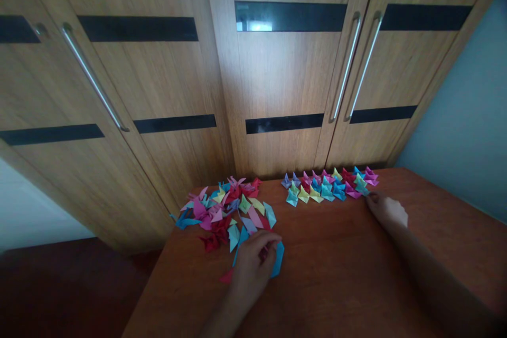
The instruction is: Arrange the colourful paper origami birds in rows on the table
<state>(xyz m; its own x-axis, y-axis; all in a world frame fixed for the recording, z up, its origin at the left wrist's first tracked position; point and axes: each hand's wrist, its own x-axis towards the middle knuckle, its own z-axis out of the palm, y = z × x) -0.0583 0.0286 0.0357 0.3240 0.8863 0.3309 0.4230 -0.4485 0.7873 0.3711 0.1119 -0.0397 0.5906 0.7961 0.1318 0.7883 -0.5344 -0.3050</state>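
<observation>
Adjoining one pale folded paper (360, 185) in the rows (327, 190), the right hand (385, 210) is resting on the table (325, 274); the left hand (252, 261) is partly hiding one blue paper (279, 262) near the pile (203, 215). Whether either is gripping cannot be told. Three wardrobe handles (347, 68) and eight dark strips (285, 124) are appearing behind.

Our left hand (255, 260) curls, fingers (263, 236) bent inward; our right hand (386, 210) extends farther forward, forearm (431, 274) slanting.
</observation>
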